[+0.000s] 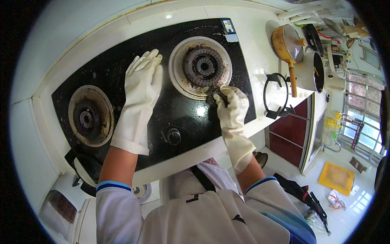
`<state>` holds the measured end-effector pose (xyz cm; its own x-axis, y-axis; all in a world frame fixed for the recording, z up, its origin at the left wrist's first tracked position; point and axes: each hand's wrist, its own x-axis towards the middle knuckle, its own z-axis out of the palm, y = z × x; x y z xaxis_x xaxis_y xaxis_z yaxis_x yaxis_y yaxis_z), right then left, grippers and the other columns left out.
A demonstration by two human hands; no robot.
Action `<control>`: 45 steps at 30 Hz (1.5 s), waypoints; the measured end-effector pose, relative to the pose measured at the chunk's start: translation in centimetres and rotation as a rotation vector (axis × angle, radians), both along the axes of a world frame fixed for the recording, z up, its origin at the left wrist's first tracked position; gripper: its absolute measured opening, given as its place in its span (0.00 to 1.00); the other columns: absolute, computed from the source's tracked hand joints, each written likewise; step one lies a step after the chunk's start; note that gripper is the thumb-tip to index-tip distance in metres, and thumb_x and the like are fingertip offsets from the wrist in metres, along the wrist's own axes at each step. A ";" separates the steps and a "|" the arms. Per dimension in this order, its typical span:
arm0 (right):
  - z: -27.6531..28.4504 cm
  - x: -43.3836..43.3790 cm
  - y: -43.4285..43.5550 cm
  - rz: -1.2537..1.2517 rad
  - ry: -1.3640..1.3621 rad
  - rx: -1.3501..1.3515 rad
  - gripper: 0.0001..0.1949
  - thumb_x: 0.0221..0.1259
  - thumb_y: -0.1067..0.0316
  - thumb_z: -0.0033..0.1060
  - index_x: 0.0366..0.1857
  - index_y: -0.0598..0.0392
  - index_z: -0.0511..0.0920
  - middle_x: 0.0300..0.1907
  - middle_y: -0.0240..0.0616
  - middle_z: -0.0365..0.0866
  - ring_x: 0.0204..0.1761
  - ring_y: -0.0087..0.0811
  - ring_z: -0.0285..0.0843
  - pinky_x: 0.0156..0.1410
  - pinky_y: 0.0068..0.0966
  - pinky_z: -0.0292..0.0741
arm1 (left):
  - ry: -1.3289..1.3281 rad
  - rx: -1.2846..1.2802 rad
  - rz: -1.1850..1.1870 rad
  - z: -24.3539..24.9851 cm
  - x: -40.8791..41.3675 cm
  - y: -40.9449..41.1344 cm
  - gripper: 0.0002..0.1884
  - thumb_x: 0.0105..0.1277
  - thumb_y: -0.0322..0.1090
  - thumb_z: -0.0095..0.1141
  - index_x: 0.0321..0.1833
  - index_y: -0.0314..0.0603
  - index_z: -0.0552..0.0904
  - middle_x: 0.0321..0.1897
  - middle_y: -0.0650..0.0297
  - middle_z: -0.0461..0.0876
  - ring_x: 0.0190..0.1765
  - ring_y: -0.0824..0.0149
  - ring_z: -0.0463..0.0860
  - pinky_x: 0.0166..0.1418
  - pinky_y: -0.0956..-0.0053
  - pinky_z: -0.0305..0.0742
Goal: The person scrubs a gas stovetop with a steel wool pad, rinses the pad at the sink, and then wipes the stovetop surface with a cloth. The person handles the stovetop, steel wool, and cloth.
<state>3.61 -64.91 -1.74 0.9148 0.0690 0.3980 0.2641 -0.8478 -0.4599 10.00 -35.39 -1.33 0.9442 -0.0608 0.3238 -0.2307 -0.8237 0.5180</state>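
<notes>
A black glass gas hob (189,119) with two burners lies before me. My right hand (234,102), in a white rubber glove, grips a dark scouring pad (213,94) against the front rim of the right burner (199,67). Brown grime and loose dark bits mark that burner's metal drip ring. My left hand (142,77), gloved the same way, rests palm down on the glass between the burners, holding nothing, its fingers mostly together with the thumb slightly apart. The left burner (90,116) is stained brown too. Near the front edge sits a control knob (173,136).
A black pan support (275,94) lies on the white counter at right; another (77,170) sits at the hob's left corner. Beyond the first are a lidded wooden-handled pan (281,42) and a white pot (309,71). A yellow board (336,178) is at far right.
</notes>
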 end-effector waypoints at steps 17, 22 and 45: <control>1.8 2.2 1.6 -0.136 0.192 -0.082 0.09 0.57 0.70 0.83 0.37 0.55 0.89 0.38 0.43 0.92 0.41 0.41 0.92 0.49 0.32 0.88 | -0.002 -0.013 0.031 -0.5 0.0 0.1 0.13 0.76 0.33 0.64 0.60 0.43 0.92 0.66 0.56 0.91 0.73 0.55 0.85 0.85 0.55 0.71; 3.2 0.6 5.5 -0.174 0.390 -0.248 0.10 0.59 0.62 0.87 0.36 0.52 0.92 0.34 0.39 0.91 0.42 0.42 0.92 0.54 0.36 0.88 | 0.001 -0.013 0.022 -0.4 0.0 0.1 0.14 0.78 0.34 0.62 0.60 0.43 0.92 0.67 0.57 0.91 0.73 0.55 0.85 0.86 0.55 0.70; 4.4 5.3 1.3 -0.353 0.661 -0.194 0.09 0.69 0.67 0.79 0.41 0.63 0.92 0.39 0.55 0.92 0.39 0.43 0.93 0.52 0.39 0.89 | -0.003 -0.023 -0.003 -0.4 0.1 0.1 0.12 0.77 0.30 0.64 0.59 0.41 0.92 0.68 0.55 0.89 0.73 0.55 0.85 0.85 0.56 0.71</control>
